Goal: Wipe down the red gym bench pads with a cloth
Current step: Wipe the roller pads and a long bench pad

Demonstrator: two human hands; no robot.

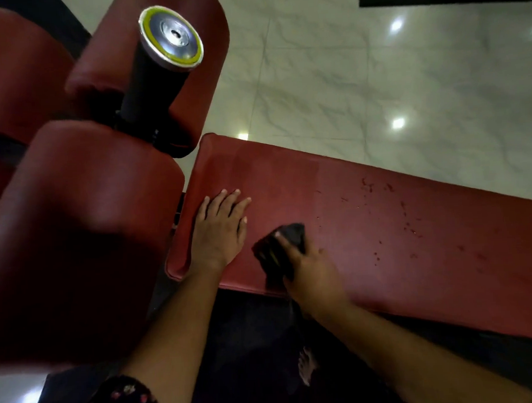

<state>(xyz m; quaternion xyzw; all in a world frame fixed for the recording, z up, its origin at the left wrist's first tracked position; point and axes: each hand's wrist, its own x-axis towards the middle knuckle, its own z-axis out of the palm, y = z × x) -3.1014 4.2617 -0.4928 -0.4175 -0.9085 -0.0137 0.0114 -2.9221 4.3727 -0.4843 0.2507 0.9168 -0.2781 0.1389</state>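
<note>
Gripping: right hand (310,272) curled around dark cloth (286,240) on red bench pad (428,255).
Bracing: left hand (222,230) lay flat, left of grip.
Risk: spots (368,185) right of grip could smear if cloth bunched.

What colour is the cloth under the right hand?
Black: the crumpled dark cloth, gripped by the right hand, head view.

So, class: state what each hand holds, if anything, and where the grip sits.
The right hand grips the bunched dark cloth from above, fingers curled over its top. The left hand lies flat on the red bench pad, holding nothing.
</note>
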